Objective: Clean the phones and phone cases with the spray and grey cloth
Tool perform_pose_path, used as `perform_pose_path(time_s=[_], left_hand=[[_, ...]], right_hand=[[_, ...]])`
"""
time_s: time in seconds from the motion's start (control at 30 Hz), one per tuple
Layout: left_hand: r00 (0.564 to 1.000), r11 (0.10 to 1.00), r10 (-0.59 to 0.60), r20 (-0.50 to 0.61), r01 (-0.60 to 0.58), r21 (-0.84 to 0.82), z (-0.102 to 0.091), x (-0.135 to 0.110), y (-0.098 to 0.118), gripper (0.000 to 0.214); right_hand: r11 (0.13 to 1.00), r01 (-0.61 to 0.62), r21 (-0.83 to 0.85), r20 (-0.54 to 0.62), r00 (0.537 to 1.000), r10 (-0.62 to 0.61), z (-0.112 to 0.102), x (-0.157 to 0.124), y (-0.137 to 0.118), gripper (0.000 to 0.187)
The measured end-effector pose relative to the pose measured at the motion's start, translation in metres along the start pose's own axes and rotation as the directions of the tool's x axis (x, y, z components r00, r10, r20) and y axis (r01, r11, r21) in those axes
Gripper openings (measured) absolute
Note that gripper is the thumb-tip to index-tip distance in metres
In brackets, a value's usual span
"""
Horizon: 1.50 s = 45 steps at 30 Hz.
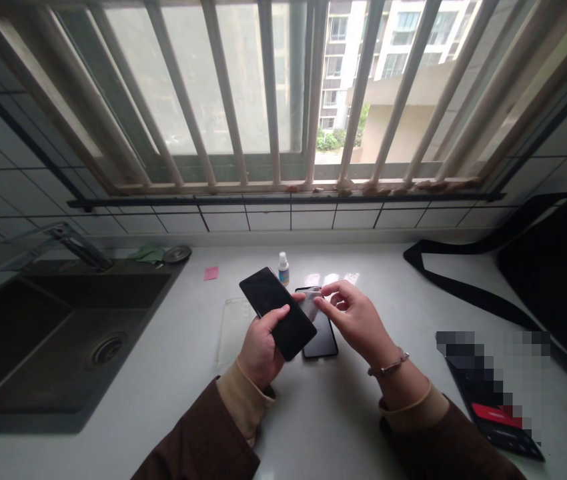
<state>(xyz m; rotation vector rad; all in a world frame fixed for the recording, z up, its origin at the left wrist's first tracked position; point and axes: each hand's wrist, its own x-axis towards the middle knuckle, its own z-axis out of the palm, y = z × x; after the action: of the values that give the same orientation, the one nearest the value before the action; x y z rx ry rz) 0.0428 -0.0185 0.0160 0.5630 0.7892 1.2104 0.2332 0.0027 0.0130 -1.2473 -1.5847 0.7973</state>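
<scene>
My left hand (259,347) is closed round a black phone (277,312), held tilted above the white counter (313,407). My right hand (356,319) pinches a small pale wipe (309,303) next to the phone's right edge. Under both hands a second black slab, a phone or glass sheet (322,340), lies flat on the counter. A clear phone case (231,327) lies to the left of my left hand. A small white bottle with a blue cap (283,268) stands just behind the phone.
A dark sink (48,333) with a tap (78,245) fills the left. A pink note (211,273) lies near it. A black bag with a strap (553,280) sits at the right. A barred window (273,100) is ahead.
</scene>
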Motion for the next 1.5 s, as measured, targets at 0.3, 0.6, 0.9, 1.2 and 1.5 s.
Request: perform_pose_path(time_s=[0.3, 0.6, 0.9, 1.2, 1.5], left_hand=[[0.996, 0.997, 0.037, 0.078, -0.042, 0.060, 0.002, -0.003, 0.000, 0.039], [0.997, 0.997, -0.002, 0.073, -0.004, 0.082, 0.001, -0.004, 0.001, 0.037], [0.995, 0.996, 0.030, 0.097, -0.038, 0.084, 0.000, -0.003, 0.000, 0.036], [0.993, 0.990, 0.078, 0.086, -0.087, 0.107, 0.002, -0.003, 0.001, 0.037], [0.973, 0.948, 0.175, 0.149, -0.207, 0.242, -0.001, -0.003, -0.002, 0.033]], right_hand=[[0.978, -0.039, 0.203, 0.025, 0.999, 0.034, 0.003, -0.001, -0.003, 0.027], [0.823, -0.256, 0.507, 0.132, 0.967, 0.219, 0.009, 0.000, 0.002, 0.035], [0.911, -0.162, 0.379, 0.072, 0.987, 0.145, 0.005, 0.000, 0.006, 0.035], [0.991, -0.054, 0.126, -0.051, 0.997, 0.061, 0.002, -0.002, 0.000, 0.032], [0.987, -0.045, 0.153, -0.140, 0.988, 0.066, 0.003, 0.001, 0.005, 0.031]])
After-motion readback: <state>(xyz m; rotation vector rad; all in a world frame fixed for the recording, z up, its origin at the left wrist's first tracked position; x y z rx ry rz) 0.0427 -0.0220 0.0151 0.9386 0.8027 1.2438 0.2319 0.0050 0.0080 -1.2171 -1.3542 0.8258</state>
